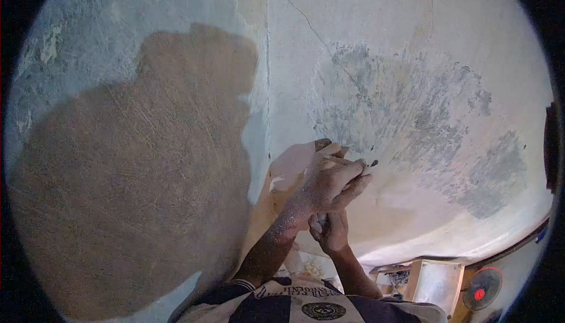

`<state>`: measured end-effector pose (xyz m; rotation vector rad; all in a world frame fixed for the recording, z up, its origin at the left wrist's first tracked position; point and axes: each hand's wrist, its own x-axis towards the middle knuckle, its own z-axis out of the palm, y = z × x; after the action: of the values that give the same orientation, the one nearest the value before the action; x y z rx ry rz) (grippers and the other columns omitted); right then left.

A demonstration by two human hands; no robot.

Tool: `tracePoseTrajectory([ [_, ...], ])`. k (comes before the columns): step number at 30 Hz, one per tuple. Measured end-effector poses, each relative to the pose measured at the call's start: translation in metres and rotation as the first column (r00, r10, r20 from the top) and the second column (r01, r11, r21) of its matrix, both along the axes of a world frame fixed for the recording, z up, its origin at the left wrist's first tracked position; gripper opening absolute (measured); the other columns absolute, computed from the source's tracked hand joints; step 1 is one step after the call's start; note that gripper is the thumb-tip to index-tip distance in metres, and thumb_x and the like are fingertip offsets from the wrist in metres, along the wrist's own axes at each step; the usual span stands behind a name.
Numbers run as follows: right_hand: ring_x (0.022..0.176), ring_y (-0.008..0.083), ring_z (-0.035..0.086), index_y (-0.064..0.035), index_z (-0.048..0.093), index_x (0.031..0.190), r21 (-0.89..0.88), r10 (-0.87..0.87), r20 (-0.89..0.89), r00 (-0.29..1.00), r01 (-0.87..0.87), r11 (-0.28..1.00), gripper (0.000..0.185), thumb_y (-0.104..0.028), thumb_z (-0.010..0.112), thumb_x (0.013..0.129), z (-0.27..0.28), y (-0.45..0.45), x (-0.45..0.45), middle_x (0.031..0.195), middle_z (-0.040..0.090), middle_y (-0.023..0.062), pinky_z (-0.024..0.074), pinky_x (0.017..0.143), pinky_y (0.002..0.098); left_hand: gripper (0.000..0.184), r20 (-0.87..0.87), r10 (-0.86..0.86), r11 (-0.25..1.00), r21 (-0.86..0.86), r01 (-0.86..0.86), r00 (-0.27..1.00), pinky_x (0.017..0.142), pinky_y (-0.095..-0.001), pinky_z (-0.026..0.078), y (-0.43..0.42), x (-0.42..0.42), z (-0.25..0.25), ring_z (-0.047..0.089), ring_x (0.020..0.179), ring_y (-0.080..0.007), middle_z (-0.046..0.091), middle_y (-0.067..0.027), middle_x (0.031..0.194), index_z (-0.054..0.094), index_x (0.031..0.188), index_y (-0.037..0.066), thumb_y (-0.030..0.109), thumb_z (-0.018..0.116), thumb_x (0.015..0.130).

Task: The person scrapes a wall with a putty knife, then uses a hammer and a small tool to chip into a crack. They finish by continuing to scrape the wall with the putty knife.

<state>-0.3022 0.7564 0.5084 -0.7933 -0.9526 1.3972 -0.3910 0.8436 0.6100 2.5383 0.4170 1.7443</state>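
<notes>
My left hand (pixel 336 183), coated in pale dust, is up close to the wall (pixel 406 17) with its fingers bent together. Small dark bits show at its edges, but what it grips is mostly hidden. Just below it, near the left wrist, is my right hand (pixel 331 232), its fingers curled closed; anything inside is too hidden to name. Beyond the hands, a rough grey scraped patch (pixel 435 123) spreads over the pale wall. A thin crack runs down into this patch from the upper left.
A bluish wall (pixel 118 46) meets the pale one at a corner, and a large shadow covers much of it. At the lower right are a wooden-framed piece (pixel 435 285) and a round fan (pixel 484 289) with a red centre.
</notes>
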Motion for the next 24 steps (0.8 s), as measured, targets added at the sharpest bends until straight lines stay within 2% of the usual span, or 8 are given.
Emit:
tracePoseTrajectory([
  [5, 0.044, 0.0111, 0.037, -0.0102, 0.051, 0.088, 0.028, -0.065, 0.021, 0.998, 0.064, 0.998, 0.033, -0.036, 0.041, 0.106, 0.002, 0.001, -0.004, 0.058, 0.043, 0.0011, 0.0286, 0.04, 0.0261, 0.015, -0.017, -0.138, 0.982, -0.13, 0.135, 0.99, 0.069, -0.0409, 0.042, 0.012, 0.001, 0.002, 0.055, 0.053, -0.0315, 0.056, -0.0081, 0.055, 0.06, 0.077, 0.006, 0.015, 0.069, 0.086],
  [10, 0.046, 0.0121, 0.039, -0.0108, 0.049, 0.091, -0.002, -0.005, -0.043, 0.999, 0.005, 1.0, 0.029, -0.036, 0.044, 0.106, -0.01, 0.002, 0.002, 0.062, 0.044, 0.0026, 0.0298, 0.042, 0.0273, 0.015, 0.0, -0.081, 0.99, -0.119, 0.08, 0.997, 0.069, -0.0404, 0.042, 0.008, 0.0, 0.003, 0.057, 0.055, -0.0298, 0.054, -0.0075, 0.055, 0.06, 0.076, 0.007, 0.015, 0.068, 0.086],
  [13, 0.046, 0.0128, 0.04, -0.0114, 0.05, 0.091, 0.068, -0.018, 0.022, 1.0, 0.017, 0.998, 0.03, -0.036, 0.044, 0.106, -0.013, 0.011, 0.002, 0.061, 0.044, 0.0028, 0.0302, 0.042, 0.0275, 0.016, 0.013, -0.091, 0.991, -0.103, 0.091, 0.996, 0.068, -0.0403, 0.042, 0.007, -0.001, 0.003, 0.056, 0.053, -0.0298, 0.054, -0.0067, 0.055, 0.059, 0.075, 0.007, 0.016, 0.068, 0.086],
  [15, 0.047, 0.0132, 0.042, -0.0114, 0.05, 0.091, 0.109, -0.111, 0.244, 0.963, 0.087, 0.99, 0.029, -0.036, 0.045, 0.106, -0.002, -0.001, 0.001, 0.062, 0.046, 0.0028, 0.0312, 0.043, 0.0276, 0.018, 0.024, -0.085, 0.993, -0.083, 0.087, 0.996, 0.067, -0.0406, 0.042, 0.009, -0.001, 0.003, 0.054, 0.053, -0.0299, 0.054, -0.0068, 0.055, 0.059, 0.074, 0.008, 0.018, 0.068, 0.086],
  [17, 0.048, 0.0134, 0.043, -0.0114, 0.051, 0.092, 0.104, -0.11, 0.224, 0.968, 0.089, 0.991, 0.027, -0.035, 0.047, 0.105, 0.0, 0.002, 0.001, 0.063, 0.048, 0.0029, 0.032, 0.043, 0.0276, 0.02, 0.03, -0.074, 0.991, -0.109, 0.077, 0.997, 0.066, -0.0414, 0.042, 0.007, 0.002, 0.002, 0.054, 0.053, -0.03, 0.053, -0.0075, 0.055, 0.058, 0.073, 0.008, 0.019, 0.068, 0.086],
  [19, 0.048, 0.0135, 0.044, -0.0116, 0.052, 0.092, 0.031, -0.023, -0.03, 0.999, 0.024, 0.999, 0.025, -0.033, 0.048, 0.105, -0.004, 0.016, 0.005, 0.064, 0.049, 0.0032, 0.0327, 0.043, 0.0275, 0.022, 0.055, -0.042, 0.998, -0.048, 0.044, 0.998, 0.065, -0.0425, 0.041, 0.015, -0.002, 0.017, 0.054, 0.055, -0.0305, 0.052, -0.0088, 0.055, 0.057, 0.073, 0.008, 0.02, 0.069, 0.086],
  [22, 0.046, 0.0126, 0.042, -0.0107, 0.052, 0.09, 0.104, -0.024, 0.062, 0.998, 0.018, 0.994, 0.027, -0.033, 0.048, 0.105, 0.015, 0.021, -0.004, 0.062, 0.048, 0.0027, 0.032, 0.041, 0.0266, 0.024, 0.036, -0.082, 0.99, -0.116, 0.085, 0.996, 0.065, -0.0437, 0.041, 0.012, -0.008, 0.017, 0.054, 0.057, -0.0317, 0.051, -0.0093, 0.055, 0.055, 0.07, 0.008, 0.021, 0.07, 0.085],
  [24, 0.043, 0.0119, 0.039, -0.01, 0.051, 0.089, 0.137, -0.166, 0.279, 0.946, 0.132, 0.982, 0.031, -0.035, 0.046, 0.105, 0.026, -0.001, -0.012, 0.059, 0.045, 0.0023, 0.03, 0.039, 0.026, 0.027, 0.043, -0.1, 0.986, -0.13, 0.105, 0.994, 0.064, -0.0438, 0.041, 0.013, -0.009, 0.012, 0.053, 0.057, -0.0323, 0.049, -0.0085, 0.054, 0.053, 0.068, 0.009, 0.021, 0.07, 0.085],
])
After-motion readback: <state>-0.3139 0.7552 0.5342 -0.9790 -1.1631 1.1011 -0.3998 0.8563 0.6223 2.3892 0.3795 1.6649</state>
